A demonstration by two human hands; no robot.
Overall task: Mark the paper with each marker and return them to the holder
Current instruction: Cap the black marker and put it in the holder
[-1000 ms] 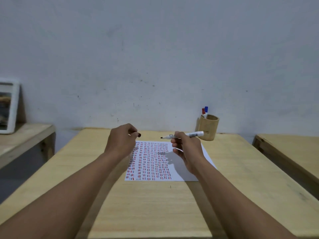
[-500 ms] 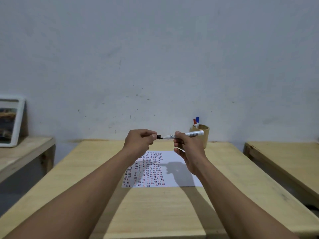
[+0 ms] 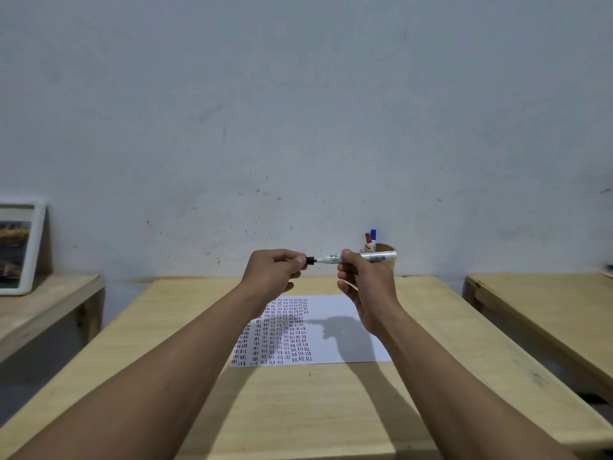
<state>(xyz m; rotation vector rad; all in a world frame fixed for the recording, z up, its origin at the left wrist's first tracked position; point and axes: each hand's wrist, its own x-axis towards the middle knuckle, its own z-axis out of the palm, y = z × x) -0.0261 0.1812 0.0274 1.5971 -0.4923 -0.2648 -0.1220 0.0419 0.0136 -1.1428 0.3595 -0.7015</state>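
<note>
My right hand [image 3: 364, 287] grips a white marker [image 3: 378, 257] held level above the table. My left hand [image 3: 273, 271] pinches the black cap [image 3: 310, 260] against the marker's tip end; whether the cap is fully seated I cannot tell. Below the hands lies a white paper [image 3: 335, 310] with several rows of short red and black strokes on its left half. A round wooden holder [image 3: 386, 248] stands behind my right hand near the wall, with a red marker [image 3: 368, 238] and a blue marker [image 3: 373, 234] sticking out.
The wooden table [image 3: 447, 343] carries the paper and holder. A second wooden table [image 3: 544, 307] stands at the right, across a gap. A lower bench at the left holds a white framed picture [image 3: 20, 247]. A grey wall closes the back.
Both hands rose off the paper. My left hand brought the black cap over to the marker's tip. The view tilted upward.
</note>
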